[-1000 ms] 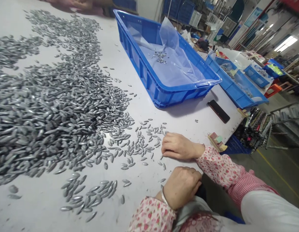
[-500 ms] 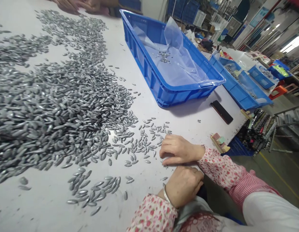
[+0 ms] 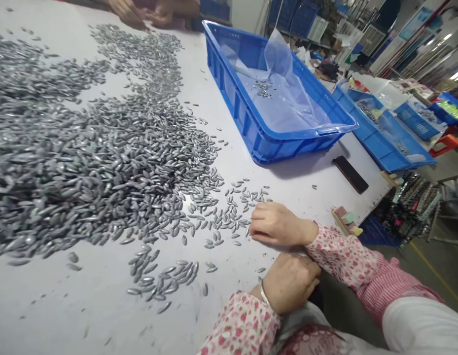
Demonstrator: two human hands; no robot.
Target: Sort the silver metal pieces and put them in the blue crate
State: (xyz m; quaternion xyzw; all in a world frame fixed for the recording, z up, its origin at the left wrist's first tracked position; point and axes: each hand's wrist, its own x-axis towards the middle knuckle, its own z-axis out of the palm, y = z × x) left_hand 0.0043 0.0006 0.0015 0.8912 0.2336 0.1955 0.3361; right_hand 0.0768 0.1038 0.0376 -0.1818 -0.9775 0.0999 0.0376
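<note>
picking through loose pieces at the near edge

the work in hand is sorting small grey oval pieces strewn at the near edge of the counter. the right hand lies palm down with its fingers curled, the tips touching the thin scatter of pieces. whether a piece is pinched under them cannot be told. the left hand, with a bracelet at the wrist, is closed in a loose fist just over the near edge, touching no piece on the surface.

by my reading, a clean pick here calls for a fine fingertip pinch, since the pieces lie close and some overlap. the big heap fills the left half of the counter. a blue bin with a clear liner and a few pieces inside sits toward the far right corner, well apart from both hands.

hidden: anything inside the left fist, and the underside of the right fingers. a co-worker's hands at the far edge are cut off by the frame. a phone lies by the right edge.
</note>
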